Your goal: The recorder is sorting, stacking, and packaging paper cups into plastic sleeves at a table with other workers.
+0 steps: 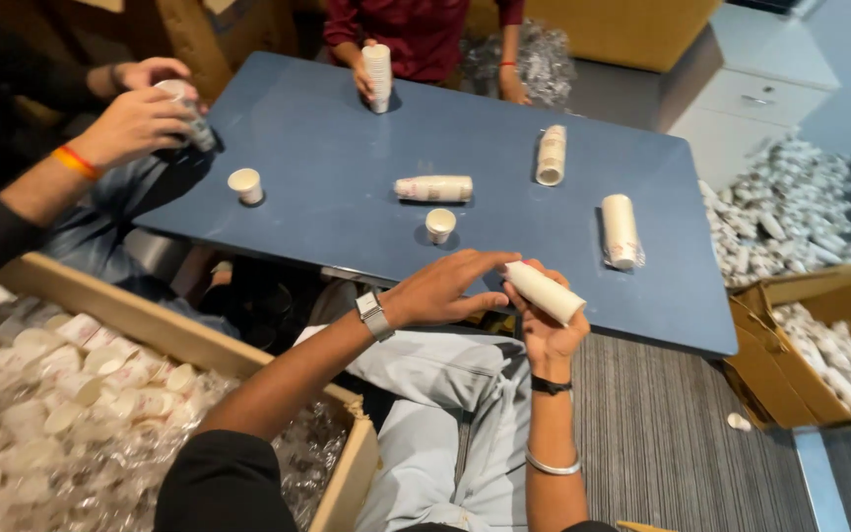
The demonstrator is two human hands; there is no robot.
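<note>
Left of the blue table [347,148], a cardboard box [179,335] holds loose paper cups. A co-worker's hand [135,123] grips cups at the table's left corner. At the table's near edge, the left hand [440,291] pinches the end of a stack of paper cups [544,293], which the right hand [549,330] grasps from below. Right of the table, another box [819,345] holds more stacks.

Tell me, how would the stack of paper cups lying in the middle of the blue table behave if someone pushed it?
The cup stack lies on its side on the smooth table, so it would probably roll. It tapers, so it may curve. Being nested paper cups, it is likely light and could slide apart.
</note>
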